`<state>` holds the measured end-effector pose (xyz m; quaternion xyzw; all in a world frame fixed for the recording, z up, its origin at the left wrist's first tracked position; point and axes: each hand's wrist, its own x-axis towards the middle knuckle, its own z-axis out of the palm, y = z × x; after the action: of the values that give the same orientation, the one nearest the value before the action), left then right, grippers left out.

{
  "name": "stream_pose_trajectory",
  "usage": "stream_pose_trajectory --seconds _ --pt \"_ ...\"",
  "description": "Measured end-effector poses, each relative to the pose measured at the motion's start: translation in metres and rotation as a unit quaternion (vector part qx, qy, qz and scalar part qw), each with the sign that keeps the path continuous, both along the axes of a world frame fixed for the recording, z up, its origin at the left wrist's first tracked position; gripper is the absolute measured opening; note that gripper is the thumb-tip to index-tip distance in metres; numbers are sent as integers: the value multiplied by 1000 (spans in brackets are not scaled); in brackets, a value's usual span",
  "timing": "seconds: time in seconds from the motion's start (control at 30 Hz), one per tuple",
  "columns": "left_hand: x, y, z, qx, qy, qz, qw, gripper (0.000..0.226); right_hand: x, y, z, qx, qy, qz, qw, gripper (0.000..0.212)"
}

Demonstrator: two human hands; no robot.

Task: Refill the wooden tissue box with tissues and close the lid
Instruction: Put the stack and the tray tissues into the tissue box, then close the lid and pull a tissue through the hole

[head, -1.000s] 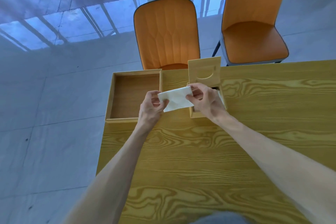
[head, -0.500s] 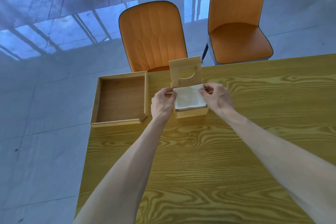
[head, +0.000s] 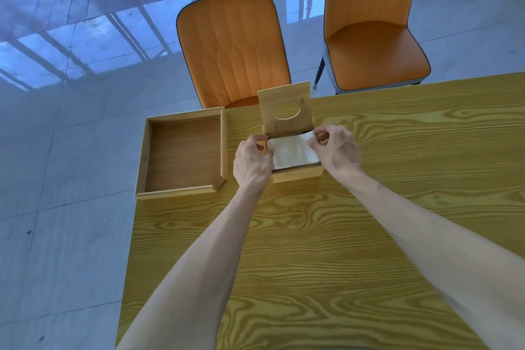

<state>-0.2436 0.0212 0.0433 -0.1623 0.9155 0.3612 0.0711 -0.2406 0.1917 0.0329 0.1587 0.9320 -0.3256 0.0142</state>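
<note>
A small wooden tissue box (head: 298, 175) stands on the table near its far edge. Its hinged lid (head: 284, 106) is upright behind it, with an oval slot cut in it. A white stack of tissues (head: 294, 152) lies flat across the box's open top. My left hand (head: 251, 162) pinches the stack's left edge, and my right hand (head: 333, 149) pinches its far right corner. Both hands rest against the box's sides.
An open shallow wooden tray (head: 181, 153) sits left of the box at the table's corner. Two orange chairs (head: 235, 48) (head: 375, 25) stand beyond the yellow wood-grain table (head: 312, 236). The table's left edge drops to a tiled floor.
The tissues were held in the air between both hands in front of the box; they now lie flat on the box's opening, both hands still on the edges.
</note>
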Motion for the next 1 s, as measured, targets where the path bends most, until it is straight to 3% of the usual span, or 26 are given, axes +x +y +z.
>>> stream_pose_trajectory --seconds 0.27,0.5,0.6,0.67,0.83,1.0 --pt "-11 -3 -2 80 -26 -17 996 55 -15 13 0 -39 -41 73 996 66" --pt "-33 -13 12 192 -84 -50 977 59 -37 29 17 -102 -116 147 977 70" --pt "-45 -11 28 285 -87 3 955 50 -47 28 28 -210 -105 116 965 63" --pt "-54 -9 37 311 -96 39 945 55 -56 24 35 -279 -115 59 952 67" --pt "-72 -1 46 338 -236 111 904 79 -70 20 48 -377 -301 -29 875 90" --pt "-71 4 47 370 -258 119 885 81 -68 21 47 -433 -311 -39 845 93"
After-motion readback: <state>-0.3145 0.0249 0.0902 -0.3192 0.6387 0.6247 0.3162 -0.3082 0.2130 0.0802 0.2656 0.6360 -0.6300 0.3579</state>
